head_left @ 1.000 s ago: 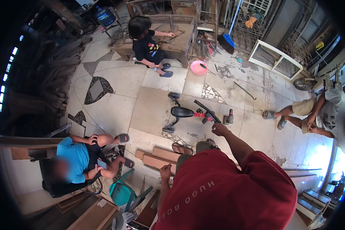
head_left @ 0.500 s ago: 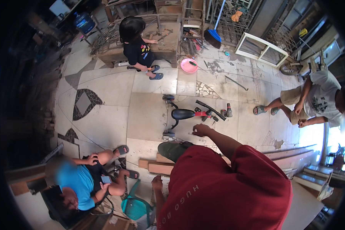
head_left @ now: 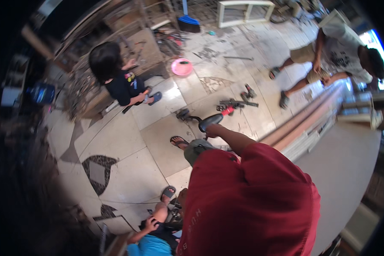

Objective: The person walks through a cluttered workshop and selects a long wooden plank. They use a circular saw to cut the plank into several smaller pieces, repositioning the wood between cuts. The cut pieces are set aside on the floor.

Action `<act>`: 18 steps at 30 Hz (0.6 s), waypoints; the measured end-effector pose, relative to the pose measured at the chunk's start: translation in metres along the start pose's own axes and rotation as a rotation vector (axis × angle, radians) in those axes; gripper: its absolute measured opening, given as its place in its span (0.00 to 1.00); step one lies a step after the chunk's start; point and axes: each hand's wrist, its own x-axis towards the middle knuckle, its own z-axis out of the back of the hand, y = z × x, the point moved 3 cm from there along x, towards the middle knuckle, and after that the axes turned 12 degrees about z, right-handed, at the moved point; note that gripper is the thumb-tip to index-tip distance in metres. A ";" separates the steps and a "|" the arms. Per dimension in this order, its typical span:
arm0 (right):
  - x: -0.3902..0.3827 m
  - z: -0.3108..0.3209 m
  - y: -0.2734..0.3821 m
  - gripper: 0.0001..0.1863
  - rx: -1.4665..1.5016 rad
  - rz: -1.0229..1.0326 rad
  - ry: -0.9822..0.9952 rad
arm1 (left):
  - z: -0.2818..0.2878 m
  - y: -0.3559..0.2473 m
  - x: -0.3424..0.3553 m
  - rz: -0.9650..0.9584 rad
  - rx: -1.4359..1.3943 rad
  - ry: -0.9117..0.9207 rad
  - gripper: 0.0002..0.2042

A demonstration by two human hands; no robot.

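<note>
Far left: blue water jug (head_left: 42, 93), blurred. Right of it, dark mosaic inlay (head_left: 111, 168) in the tiled floor. Person in black T-shirt (head_left: 123, 90) stands at a wooden workbench (head_left: 151, 53), an orange-handled tool in one hand. Lower edge: seated person in blue shirt (head_left: 151, 246), partly cut off. Next, pink basin (head_left: 181, 68) on the tiles; blue broom (head_left: 188, 20) beyond.

Near centre, tricycle (head_left: 210, 121) on the floor, black seat toward wearer, red frame running right to the handlebar. Wearer's right hand (head_left: 213, 130) is at the seat's near edge, back of hand up, fingers mostly hidden; opening and hold cannot be told. Left hand out of sight, state unknown.

Just past the handlebar, cordless drill (head_left: 248, 91). Further right, long boards (head_left: 301, 117); person in pale T-shirt (head_left: 342, 47) sits beyond them, hands near the knees.
</note>
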 end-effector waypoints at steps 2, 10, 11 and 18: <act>0.043 0.016 0.049 0.22 0.151 -0.080 0.010 | 0.057 -0.043 0.029 0.001 0.052 -0.005 0.14; 0.163 0.100 0.205 0.19 0.348 -0.057 -0.203 | 0.132 -0.307 0.131 -0.046 -0.174 0.014 0.19; 0.176 0.112 0.224 0.19 0.362 -0.054 -0.234 | 0.147 -0.322 0.149 -0.074 -0.138 0.030 0.19; 0.241 0.099 0.270 0.19 0.432 -0.222 -0.361 | 0.222 -0.316 0.361 -0.456 0.160 0.223 0.12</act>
